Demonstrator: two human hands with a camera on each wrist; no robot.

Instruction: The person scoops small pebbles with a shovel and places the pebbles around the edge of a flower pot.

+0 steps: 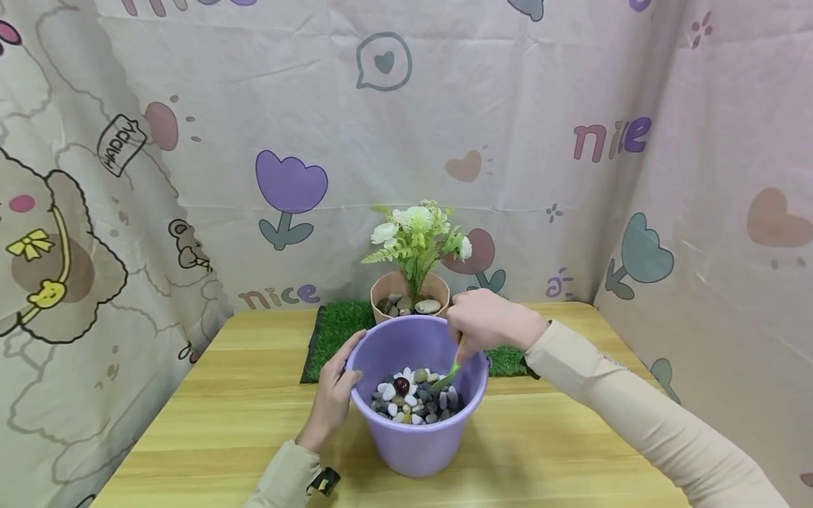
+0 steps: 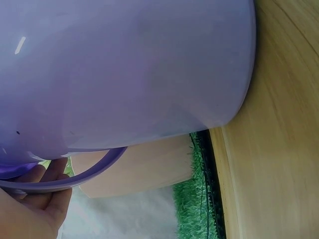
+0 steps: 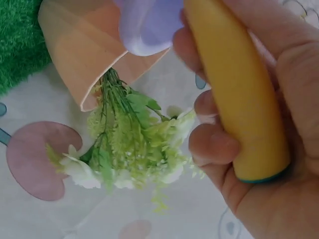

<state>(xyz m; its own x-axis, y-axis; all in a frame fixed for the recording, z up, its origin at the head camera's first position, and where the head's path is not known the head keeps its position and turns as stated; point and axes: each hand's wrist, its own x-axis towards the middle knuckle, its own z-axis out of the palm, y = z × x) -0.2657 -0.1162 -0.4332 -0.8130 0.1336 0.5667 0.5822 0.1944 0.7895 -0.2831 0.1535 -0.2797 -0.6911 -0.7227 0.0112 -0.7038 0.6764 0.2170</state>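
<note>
A purple bucket (image 1: pixel 419 448) stands on the table, with white, grey and dark pebbles (image 1: pixel 416 402) in its bottom. My left hand (image 1: pixel 333 384) grips the bucket's left rim, thumb on the inner side; the left wrist view shows its fingers (image 2: pixel 52 191) by the bucket's purple handle (image 2: pixel 99 167). In my right hand (image 1: pixel 485 321) is a small garden trowel, its yellow handle (image 3: pixel 237 94) wrapped by the fingers. The trowel's green blade (image 1: pixel 444 381) points down into the bucket, its tip among the pebbles. A shiny dark red ball (image 1: pixel 401 386) lies on the stones, left of the blade.
Behind the bucket, a peach flowerpot (image 1: pixel 376 296) holds stones and white flowers (image 1: pixel 416 233) with green leaves. It stands on a green artificial-grass mat (image 1: pixel 339 328). Printed curtains (image 1: pixel 394 141) hang at the back and sides of the wooden table (image 1: pixel 241 416).
</note>
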